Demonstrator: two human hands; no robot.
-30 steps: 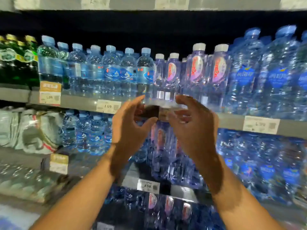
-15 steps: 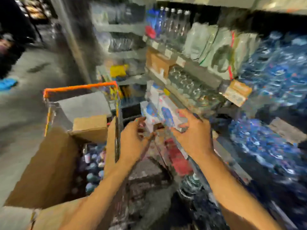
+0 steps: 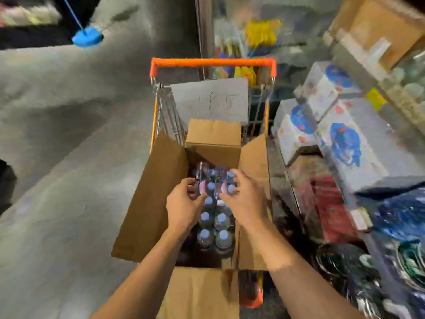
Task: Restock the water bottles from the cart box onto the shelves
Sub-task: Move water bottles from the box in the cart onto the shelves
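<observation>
An open cardboard box (image 3: 158, 192) sits in the orange-handled cart (image 3: 212, 62) and holds several clear water bottles (image 3: 222, 237) with pale blue caps, standing upright. Both my hands reach down into the far half of the box. My left hand (image 3: 184, 204) curls its fingers and thumb round a bottle (image 3: 200, 172) that stands a little higher than the rest. My right hand (image 3: 245, 199) bends its fingers round the top of a capped bottle (image 3: 230, 188) beside it. The view is blurred by motion.
Shelves run down the right side, with white and blue packs (image 3: 342, 143), cardboard boxes (image 3: 377, 26) higher up and wrapped bottle packs (image 3: 404, 217) lower. Grey floor (image 3: 57, 157) lies to the left. A blue mop head (image 3: 87, 38) rests on the floor far left.
My view swung from the shelf of bottles down and left to the cart. Both hands dropped from the shelf edge into the box and closed on bottles.
</observation>
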